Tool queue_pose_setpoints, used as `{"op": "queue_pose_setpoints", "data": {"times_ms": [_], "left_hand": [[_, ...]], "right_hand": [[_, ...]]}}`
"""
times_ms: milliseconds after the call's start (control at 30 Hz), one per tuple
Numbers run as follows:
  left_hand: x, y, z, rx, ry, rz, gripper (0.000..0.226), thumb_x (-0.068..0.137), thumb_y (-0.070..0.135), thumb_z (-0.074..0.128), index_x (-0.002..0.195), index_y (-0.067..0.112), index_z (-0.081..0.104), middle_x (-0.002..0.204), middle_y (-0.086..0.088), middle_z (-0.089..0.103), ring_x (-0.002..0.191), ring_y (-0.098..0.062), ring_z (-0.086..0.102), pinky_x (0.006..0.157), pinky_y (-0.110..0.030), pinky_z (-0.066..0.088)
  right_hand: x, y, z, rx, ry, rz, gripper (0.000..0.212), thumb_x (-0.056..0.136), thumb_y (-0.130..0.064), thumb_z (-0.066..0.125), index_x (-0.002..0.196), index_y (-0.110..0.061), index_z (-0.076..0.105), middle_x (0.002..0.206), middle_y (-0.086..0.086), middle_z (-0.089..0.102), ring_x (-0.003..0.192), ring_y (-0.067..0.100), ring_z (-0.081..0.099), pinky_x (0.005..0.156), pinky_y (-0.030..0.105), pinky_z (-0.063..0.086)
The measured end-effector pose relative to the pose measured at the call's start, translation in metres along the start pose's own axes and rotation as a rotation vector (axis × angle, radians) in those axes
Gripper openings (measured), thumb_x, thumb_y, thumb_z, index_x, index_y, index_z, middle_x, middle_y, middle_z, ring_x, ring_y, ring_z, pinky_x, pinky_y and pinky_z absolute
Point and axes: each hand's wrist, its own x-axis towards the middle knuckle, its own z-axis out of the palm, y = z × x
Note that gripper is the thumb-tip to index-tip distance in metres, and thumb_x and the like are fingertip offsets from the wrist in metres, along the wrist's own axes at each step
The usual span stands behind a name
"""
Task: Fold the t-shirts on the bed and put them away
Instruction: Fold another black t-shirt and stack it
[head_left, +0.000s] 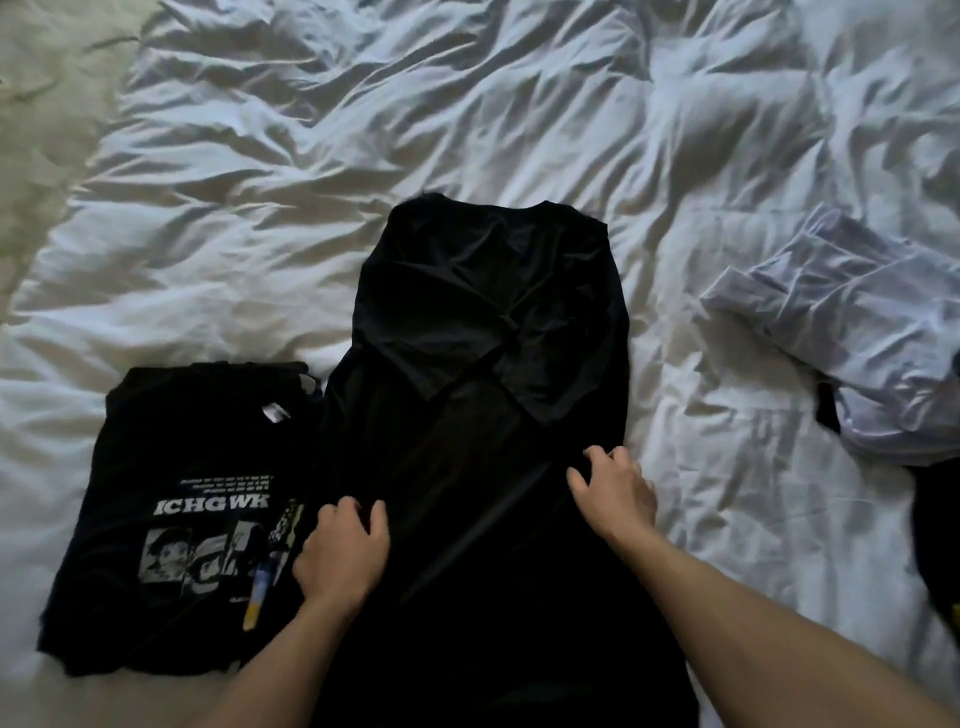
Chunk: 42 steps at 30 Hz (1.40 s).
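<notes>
A plain black t-shirt (483, 332) lies lengthwise in the middle of the bed, collar away from me, with both sleeves folded in across its chest. My left hand (343, 551) sits on its left side near the middle, fingers and thumb curled into the cloth. My right hand (615, 493) grips the cloth on the right side a little farther up, fingers also curled. A folded black t-shirt with a white print (197, 519) lies flat just left of it, touching its edge.
The bed is covered by a rumpled white duvet (467, 119). A crumpled pale shirt (857, 338) lies at the right. A dark garment (935, 545) pokes in at the right edge beneath it.
</notes>
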Motion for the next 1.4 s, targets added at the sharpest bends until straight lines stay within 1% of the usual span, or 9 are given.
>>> {"op": "queue_pose_setpoints", "data": {"times_ms": [100, 267, 400, 667, 867, 1000, 1133, 1267, 1400], "left_hand": [[0.035, 0.023, -0.028, -0.015, 0.159, 0.185, 0.035, 0.096, 0.049, 0.047, 0.083, 0.02, 0.063, 0.081, -0.008, 0.069, 0.082, -0.036, 0.067, 0.069, -0.037, 0.052], [0.154, 0.103, -0.061, -0.384, 0.339, 0.356, 0.03, 0.092, 0.026, 0.063, 0.116, 0.008, 0.061, 0.111, -0.019, 0.061, 0.105, -0.038, 0.058, 0.09, -0.045, 0.046], [0.236, 0.148, -0.081, -0.289, 0.197, 0.203, 0.064, 0.09, 0.034, 0.065, 0.142, 0.006, 0.039, 0.137, -0.022, 0.045, 0.125, -0.041, 0.044, 0.104, -0.048, 0.037], [0.283, 0.145, -0.085, -0.364, 0.105, 0.31, 0.045, 0.084, 0.005, 0.061, 0.129, 0.01, 0.054, 0.122, -0.016, 0.061, 0.113, -0.035, 0.056, 0.089, -0.038, 0.043], [0.303, 0.171, -0.11, -0.63, 0.014, 0.25, 0.057, 0.08, 0.036, 0.06, 0.13, 0.008, 0.057, 0.123, -0.012, 0.064, 0.114, -0.027, 0.06, 0.098, -0.038, 0.045], [0.328, 0.205, -0.119, -0.711, -0.016, 0.257, 0.053, 0.086, 0.042, 0.072, 0.125, 0.008, 0.058, 0.114, -0.008, 0.065, 0.102, -0.019, 0.06, 0.093, -0.036, 0.049], [0.35, 0.227, -0.125, -0.66, -0.117, 0.279, 0.019, 0.088, 0.022, 0.072, 0.097, 0.006, 0.067, 0.084, -0.008, 0.066, 0.081, -0.02, 0.06, 0.072, -0.029, 0.049], [0.354, 0.24, -0.142, -0.689, -0.092, 0.343, 0.008, 0.089, 0.005, 0.065, 0.095, 0.01, 0.062, 0.072, -0.003, 0.055, 0.063, -0.011, 0.049, 0.047, -0.009, 0.04], [0.353, 0.236, -0.166, -0.704, -0.126, 0.386, 0.01, 0.091, 0.002, 0.06, 0.096, 0.011, 0.06, 0.076, -0.004, 0.055, 0.064, -0.01, 0.049, 0.054, -0.015, 0.043]], "right_hand": [[0.034, -0.009, -0.021, -0.053, 0.174, -0.043, 0.039, 0.095, -0.054, 0.047, 0.102, -0.023, 0.069, 0.106, 0.006, 0.056, 0.106, 0.028, 0.055, 0.09, 0.038, 0.04], [0.127, -0.041, -0.073, 0.293, 0.395, 0.013, 0.045, 0.09, -0.049, 0.062, 0.115, -0.012, 0.056, 0.116, 0.015, 0.053, 0.112, 0.037, 0.051, 0.093, 0.046, 0.043], [0.193, -0.057, -0.101, 0.295, 0.261, 0.128, 0.076, 0.084, -0.05, 0.069, 0.138, -0.009, 0.035, 0.138, 0.018, 0.04, 0.128, 0.039, 0.04, 0.103, 0.05, 0.036], [0.232, -0.043, -0.098, 0.397, 0.213, 0.093, 0.048, 0.091, -0.03, 0.064, 0.127, -0.009, 0.04, 0.129, 0.018, 0.056, 0.114, 0.039, 0.056, 0.089, 0.045, 0.044], [0.245, -0.049, -0.115, 0.543, 0.191, 0.072, 0.085, 0.081, -0.057, 0.07, 0.143, -0.013, 0.033, 0.144, 0.013, 0.046, 0.13, 0.032, 0.048, 0.1, 0.041, 0.04], [0.275, -0.069, -0.137, 0.65, 0.23, 0.015, 0.084, 0.08, -0.047, 0.076, 0.144, -0.011, 0.035, 0.145, 0.015, 0.046, 0.134, 0.03, 0.044, 0.106, 0.034, 0.035], [0.3, -0.077, -0.149, 0.615, 0.111, -0.029, 0.042, 0.086, -0.03, 0.074, 0.12, -0.011, 0.058, 0.113, 0.007, 0.064, 0.111, 0.024, 0.06, 0.084, 0.024, 0.04], [0.315, -0.071, -0.16, 0.684, 0.056, -0.078, 0.011, 0.088, -0.02, 0.071, 0.095, -0.015, 0.064, 0.095, 0.01, 0.069, 0.089, 0.023, 0.065, 0.08, 0.035, 0.05], [0.312, -0.064, -0.175, 0.819, 0.025, -0.105, 0.02, 0.089, -0.011, 0.069, 0.078, -0.02, 0.056, 0.074, 0.004, 0.062, 0.055, 0.006, 0.06, 0.058, 0.023, 0.05]]}}
